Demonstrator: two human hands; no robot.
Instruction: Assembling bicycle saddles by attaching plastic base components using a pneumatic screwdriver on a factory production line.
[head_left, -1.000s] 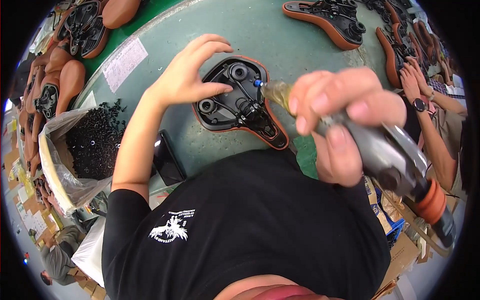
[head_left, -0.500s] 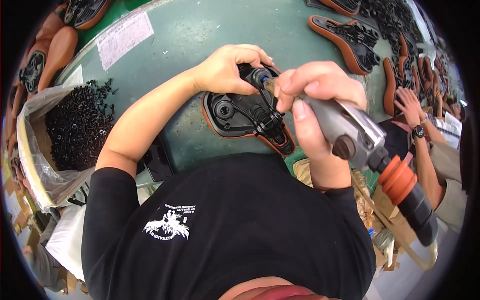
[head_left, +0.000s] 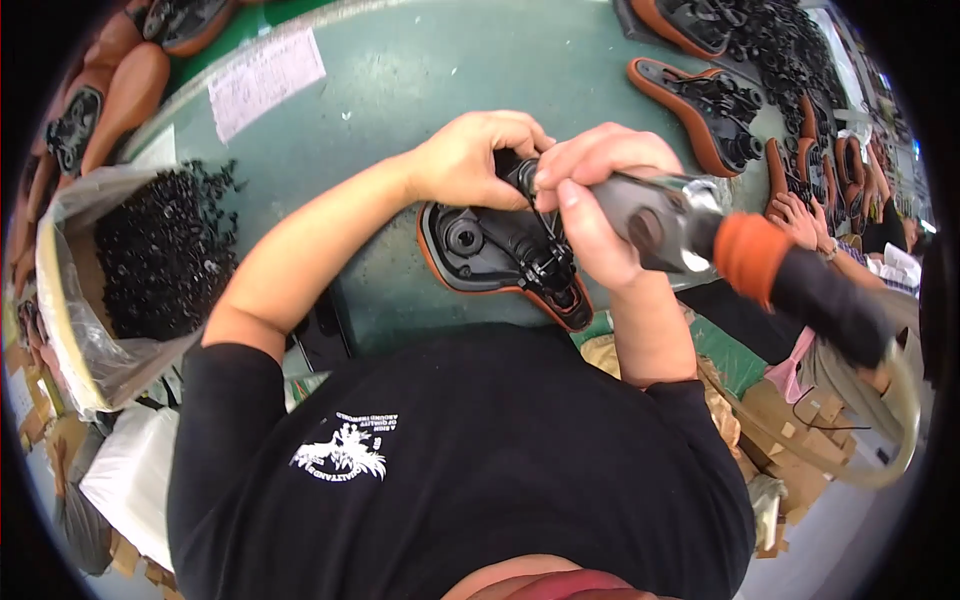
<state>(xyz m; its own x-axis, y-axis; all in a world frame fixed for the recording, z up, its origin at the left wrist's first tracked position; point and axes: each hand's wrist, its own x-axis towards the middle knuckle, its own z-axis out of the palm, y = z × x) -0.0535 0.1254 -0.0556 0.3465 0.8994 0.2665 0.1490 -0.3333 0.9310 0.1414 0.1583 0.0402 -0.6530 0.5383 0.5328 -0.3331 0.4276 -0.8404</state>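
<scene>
An upside-down bicycle saddle [head_left: 465, 262] lies on the green table in front of me, its black underside and springs up and its brown edge showing. My left hand [head_left: 478, 160] grips its far end, thumb and fingers curled round the black part there. In my right hand [head_left: 610, 185] is a silver power screwdriver [head_left: 650, 222] with an orange and black rear end and a hose. Its front end points at the far part of the saddle, beside my left fingers. My right fingers hide the tip, so contact with a screw cannot be seen.
At the left, a plastic-lined box [head_left: 70, 320] holds many black screws [head_left: 165, 255], some spilling onto the table. More saddles [head_left: 700, 115] lie at the right and far left [head_left: 130, 90]. A paper sheet [head_left: 265, 82] lies at the back. Another person's hand [head_left: 797, 220] works at the right.
The screwdriver's rear end has swung up, and its blue tip has gone out of sight behind my right fingers. My left hand still holds the saddle. The other person's hands have shifted.
</scene>
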